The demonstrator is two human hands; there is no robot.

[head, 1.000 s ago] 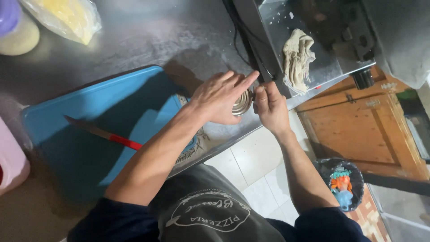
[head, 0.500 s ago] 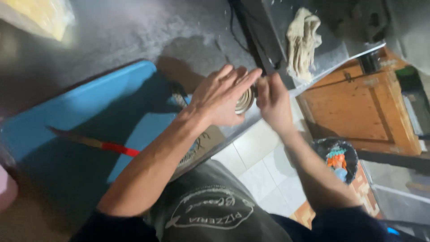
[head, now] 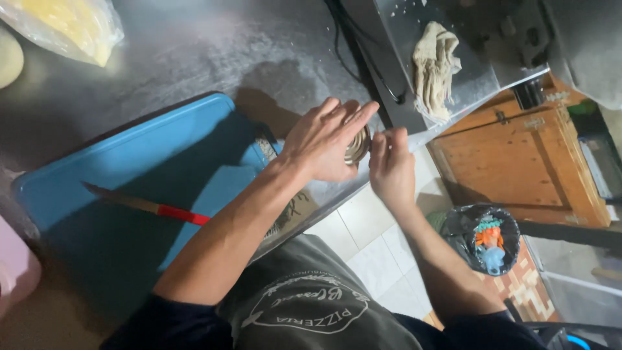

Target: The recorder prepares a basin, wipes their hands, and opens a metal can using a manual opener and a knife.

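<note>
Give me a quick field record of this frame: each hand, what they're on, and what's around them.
left hand: fingers spread over a small round metal can, gripping it from the side
right hand: fingertips at the can's far edge
can position: at the front edge of the steel counter
cutting board: blue, lying beside the left forearm
knife: red handle, lying on the board, untouched
dough: pale lump on a metal tray behind the hands
plastic bag: yellow contents, far corner
bin: on the floor, dark liner

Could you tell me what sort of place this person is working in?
Probably a commercial kitchen: a steel counter, a lump of dough on a metal tray, and a blue cutting board with a knife.
</note>
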